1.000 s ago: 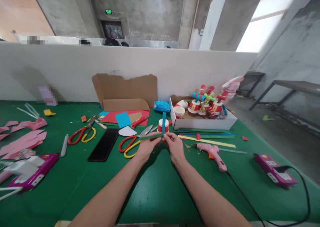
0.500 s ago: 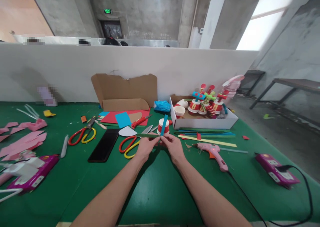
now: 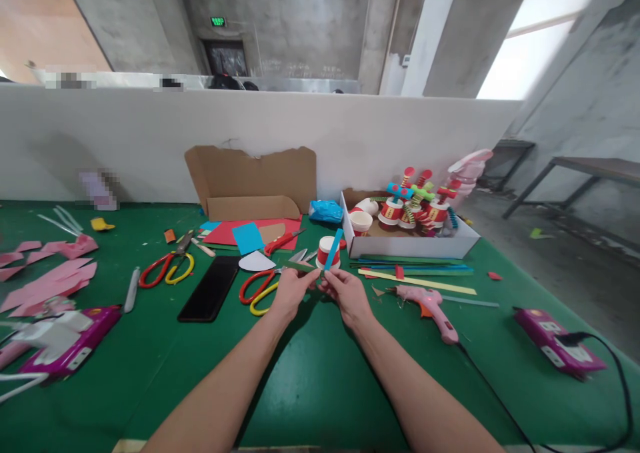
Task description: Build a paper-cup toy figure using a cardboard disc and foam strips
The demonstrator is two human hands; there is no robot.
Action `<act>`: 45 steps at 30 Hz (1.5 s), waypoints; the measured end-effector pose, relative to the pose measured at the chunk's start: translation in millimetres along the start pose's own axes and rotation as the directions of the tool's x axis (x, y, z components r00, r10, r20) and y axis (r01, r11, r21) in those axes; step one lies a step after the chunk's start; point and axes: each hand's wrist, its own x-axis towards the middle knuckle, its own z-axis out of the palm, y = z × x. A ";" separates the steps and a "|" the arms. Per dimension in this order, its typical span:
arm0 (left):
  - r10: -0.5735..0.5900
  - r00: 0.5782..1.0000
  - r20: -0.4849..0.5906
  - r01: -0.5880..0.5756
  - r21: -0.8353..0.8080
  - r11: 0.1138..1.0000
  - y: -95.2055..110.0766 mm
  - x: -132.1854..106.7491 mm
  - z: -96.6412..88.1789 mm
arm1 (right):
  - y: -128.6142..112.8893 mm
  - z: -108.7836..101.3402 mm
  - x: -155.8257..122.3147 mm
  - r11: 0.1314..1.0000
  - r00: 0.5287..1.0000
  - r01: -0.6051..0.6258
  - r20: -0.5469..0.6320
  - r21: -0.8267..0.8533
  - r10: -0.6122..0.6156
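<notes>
My left hand [image 3: 294, 292] is closed, pinching a green paper strip [image 3: 299, 266] that points out to the left. Between the fingertips of my right hand [image 3: 349, 294] is a blue paper strip [image 3: 334, 249], standing up and leaning right. The two strips meet at my fingertips, where the fingers hide the join. Just behind them a red and white paper cup [image 3: 323, 256] stands upside down on the table. Scissors with red and yellow handles [image 3: 256, 288] lie beside my left hand, partly covered by it.
A white box [image 3: 415, 247] with decorated cups stands back right. Paper strips [image 3: 417, 282] lie before it, near a pink glue gun [image 3: 430, 306] with a trailing cord. A phone [image 3: 209, 290], a second pair of scissors [image 3: 167, 266] and purple power strips [image 3: 557, 343] lie about.
The blue strip leans further right than before. The green strip's outer end has swung in, so it looks shorter. Both hands stay together in nearly the same place.
</notes>
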 end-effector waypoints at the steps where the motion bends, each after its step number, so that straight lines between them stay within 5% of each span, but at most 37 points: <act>1: 0.000 1.000 0.002 0.000 0.000 1.000 0.2 -0.1 0.3 | 0.4 -0.4 0.4 1.000 1.000 0.006 0.002 0.005 -0.006; 13: 0.009 1.000 -0.007 -0.009 0.017 1.000 -1.2 0.7 -1.7 | -4.8 0.1 -1.6 0.996 0.996 0.081 0.024 -0.029 -0.081; 20: 0.005 0.996 0.084 -0.006 0.019 1.000 -8.0 2.0 -1.3 | -4.6 -3.2 -0.1 0.996 0.997 0.077 0.021 -0.047 -0.076; 36: 0.015 0.999 0.037 -0.018 0.071 0.997 5.2 -2.7 -0.9 | -8.6 -4.1 -1.8 0.988 0.991 0.110 0.083 -0.112 -0.101; 45: -0.014 0.999 0.050 0.014 -0.012 1.000 -1.9 -0.9 1.8 | -5.6 -0.4 -3.0 0.994 0.996 0.090 0.003 -0.060 -0.090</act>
